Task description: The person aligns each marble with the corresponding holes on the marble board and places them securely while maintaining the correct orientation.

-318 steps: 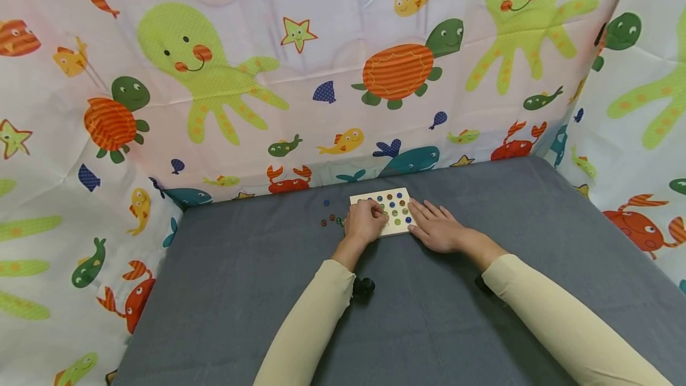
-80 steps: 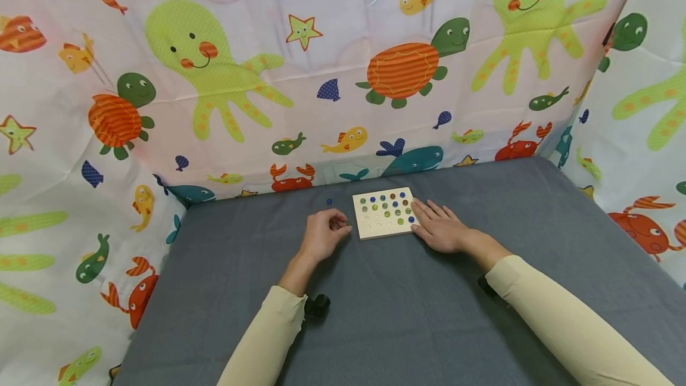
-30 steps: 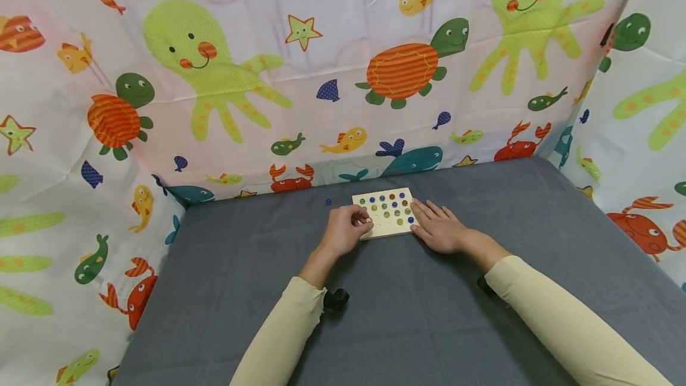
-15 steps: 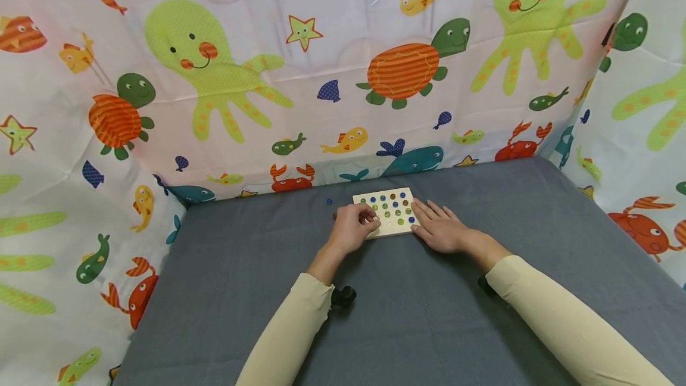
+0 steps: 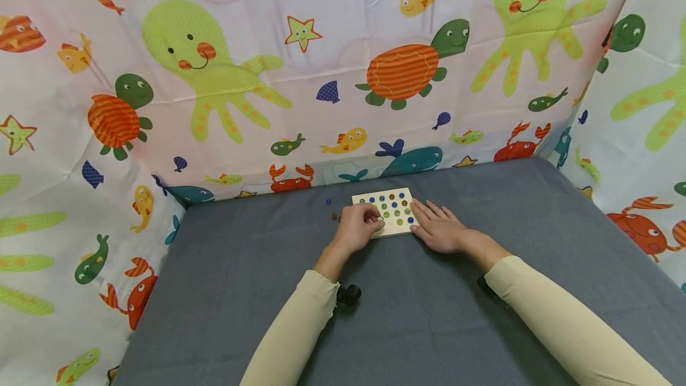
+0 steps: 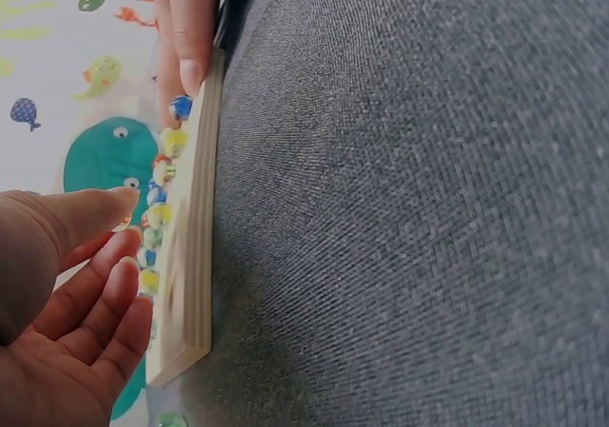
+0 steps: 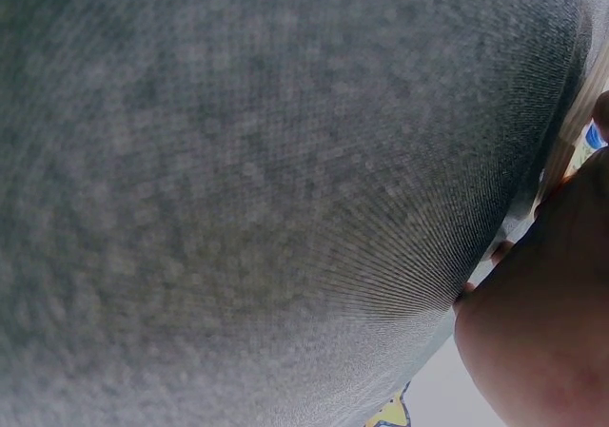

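A pale wooden board (image 5: 395, 229) with rows of round hollows lies on the grey cloth. Blue, green, yellow and brown glass marbles sit in many of the hollows. Over the board's left part, my left hand (image 5: 356, 225) pinches a small marble (image 6: 123, 223) between thumb and forefinger; the fingertips mostly cover it, and its colour is unclear. My right hand (image 5: 440, 229) lies with straight fingers against the board's right edge. In the left wrist view the board's layered side (image 6: 198, 284) shows, and the marbles stand in a line along its top.
Left of the board lie a loose blue marble (image 5: 329, 202) and a reddish marble (image 5: 334, 217), with another partly hidden by the left hand. A curtain (image 5: 321, 118) printed with sea animals stands behind and on both sides of the cloth-covered table (image 5: 241, 267).
Over the last second my left hand has slid slightly right across the board, uncovering loose marbles behind it. Earlier it was left of the board. The right hand has stayed put.
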Motion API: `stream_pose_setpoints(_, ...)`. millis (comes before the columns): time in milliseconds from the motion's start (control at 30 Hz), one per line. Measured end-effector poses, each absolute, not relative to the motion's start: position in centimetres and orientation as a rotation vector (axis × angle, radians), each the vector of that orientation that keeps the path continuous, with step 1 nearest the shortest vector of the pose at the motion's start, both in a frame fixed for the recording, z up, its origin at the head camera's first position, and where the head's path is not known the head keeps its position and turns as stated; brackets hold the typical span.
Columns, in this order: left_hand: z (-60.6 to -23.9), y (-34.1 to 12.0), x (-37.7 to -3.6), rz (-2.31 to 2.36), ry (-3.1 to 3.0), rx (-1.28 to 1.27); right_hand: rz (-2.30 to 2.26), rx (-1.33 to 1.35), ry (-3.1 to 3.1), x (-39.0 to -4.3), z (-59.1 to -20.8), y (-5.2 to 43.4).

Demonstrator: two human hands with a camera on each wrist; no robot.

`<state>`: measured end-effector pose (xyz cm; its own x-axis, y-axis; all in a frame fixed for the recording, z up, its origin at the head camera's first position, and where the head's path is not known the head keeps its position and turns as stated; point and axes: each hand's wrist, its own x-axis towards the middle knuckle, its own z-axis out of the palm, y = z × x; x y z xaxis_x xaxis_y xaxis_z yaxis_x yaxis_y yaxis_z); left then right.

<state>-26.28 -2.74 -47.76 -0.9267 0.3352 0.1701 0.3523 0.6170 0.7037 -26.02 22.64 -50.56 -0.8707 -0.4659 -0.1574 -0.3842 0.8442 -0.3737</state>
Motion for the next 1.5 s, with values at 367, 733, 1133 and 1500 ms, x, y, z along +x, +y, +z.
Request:
stream_pose_setpoints(367,-48.3,-1.9,-26.6,-1.222,-2.818,-0.590,-0.489,-0.654,2.803,-26.1,-51.1,22.7)
stream_pose_setpoints(733,-48.8,-1.0,-26.9,-1.150,-2.848,-0.557,-0.491,-0.648,2.809,-26.1,-51.0,22.5)
stream_pose_setpoints(1133,-48.7,-0.6,-26.8,-1.060,-2.906,-0.497,-0.488,-0.644,2.811,-26.1,-51.0,22.5)
stream_pose_setpoints(1500,-48.6,-0.6,-26.9,-1.060,-2.907,-0.501,-0.486,-0.649,2.798,-26.2,-51.0,22.6)
